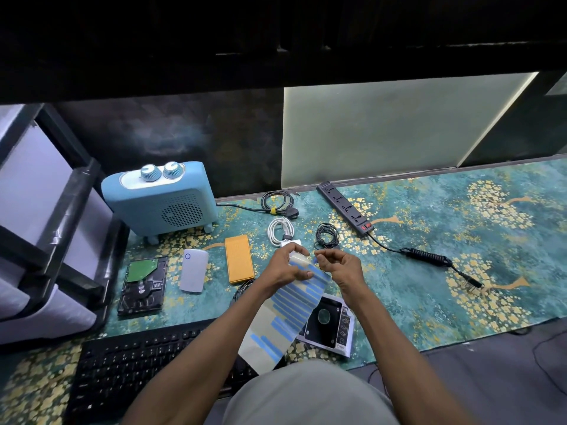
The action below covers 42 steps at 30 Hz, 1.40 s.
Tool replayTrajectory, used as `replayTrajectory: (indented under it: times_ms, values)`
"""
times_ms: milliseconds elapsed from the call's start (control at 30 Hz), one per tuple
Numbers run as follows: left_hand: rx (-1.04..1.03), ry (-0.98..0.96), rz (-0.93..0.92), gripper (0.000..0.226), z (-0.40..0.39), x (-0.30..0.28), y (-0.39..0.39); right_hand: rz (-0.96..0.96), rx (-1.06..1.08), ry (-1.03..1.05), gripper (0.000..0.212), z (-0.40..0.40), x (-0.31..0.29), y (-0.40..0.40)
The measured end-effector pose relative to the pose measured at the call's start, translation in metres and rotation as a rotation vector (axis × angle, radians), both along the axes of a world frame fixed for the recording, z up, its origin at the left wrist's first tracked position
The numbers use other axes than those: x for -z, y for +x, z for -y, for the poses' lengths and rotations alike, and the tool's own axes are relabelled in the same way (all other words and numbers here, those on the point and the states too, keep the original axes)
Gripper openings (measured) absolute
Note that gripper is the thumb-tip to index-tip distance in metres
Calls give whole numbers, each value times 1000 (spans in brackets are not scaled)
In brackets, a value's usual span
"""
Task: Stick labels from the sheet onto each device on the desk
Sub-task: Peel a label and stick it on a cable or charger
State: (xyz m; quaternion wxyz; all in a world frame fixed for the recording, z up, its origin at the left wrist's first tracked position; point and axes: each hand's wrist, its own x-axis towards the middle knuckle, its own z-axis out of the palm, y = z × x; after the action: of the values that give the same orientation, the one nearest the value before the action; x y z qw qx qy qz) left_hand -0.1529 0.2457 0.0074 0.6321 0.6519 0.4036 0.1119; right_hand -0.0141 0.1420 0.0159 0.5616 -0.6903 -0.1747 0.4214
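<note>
— At frame centre, what's in hand?
— The left hand point(287, 268) grips the label sheet point(288, 311), its long axis running lower left to upper right; the right hand point(337, 265), just beside its top edge, pinches closed (possibly on a label).
— Nearest device?
— The white charger point(290, 242), directly beyond the fingertips.

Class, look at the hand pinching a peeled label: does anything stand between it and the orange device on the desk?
Yes. The left hand, holding the label sheet, lies between the right hand and the orange device. Above them, the way looks open.
</note>
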Motion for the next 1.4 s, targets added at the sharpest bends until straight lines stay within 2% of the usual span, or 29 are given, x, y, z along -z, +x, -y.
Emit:
replayTrajectory:
  times_ms: [100, 267, 533, 733, 800, 900, 1033, 1167, 1300, 1400]
  values:
    - [-11, -29, -1, 41, -1, -2, -1, -10, 0, 14, 12, 3, 1, 4]
    - [-32, -85, 1, 43, 1, -1, -1, -61, -40, 44, 28, 5, 1, 3]
    - [-67, -87, 11, 41, 6, -3, -1, -9, -25, 44, 33, 7, 9, 7]
    - [-90, -58, 18, 42, 4, -7, 0, -1, 73, -48, 24, 7, 19, 10]
    - [-81, -41, 19, 46, 3, -11, -1, -39, 79, -82, 19, 7, 24, 11]
    - [-67, -24, -1, 58, 0, -14, -1, -77, 43, -69, 22, 6, 22, 11]
    - [-165, -82, -7, 58, -2, -17, 3, 16, -18, -7, 26, 7, 11, 10]
    - [-252, -47, -2, 57, -4, -13, 8, 158, -85, 18, 27, 5, 7, 7]
    - [-273, -82, -34, 54, -8, -12, 11, 309, -147, 30, 25, 6, 7, 7]
    - [-261, -161, -50, 61, -10, -11, 11, 382, -182, 23, 22, 8, 4, 7]
